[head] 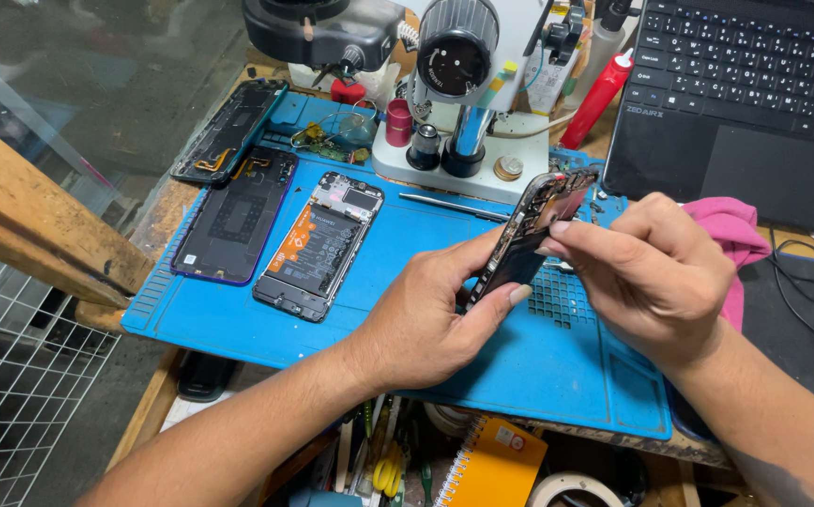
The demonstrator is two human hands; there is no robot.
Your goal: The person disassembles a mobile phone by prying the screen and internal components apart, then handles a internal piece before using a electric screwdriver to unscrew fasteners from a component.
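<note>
Two hands work above my blue silicone repair mat: left hand grips an opened black phone chassis upright, right hand pinching its top edge; a second opened phone with exposed battery lies nearby, unassembled.

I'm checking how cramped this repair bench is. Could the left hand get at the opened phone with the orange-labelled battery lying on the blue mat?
Probably yes. The opened phone lies flat on the blue mat, with bare mat between it and the left hand. But that hand grips another phone.
</note>
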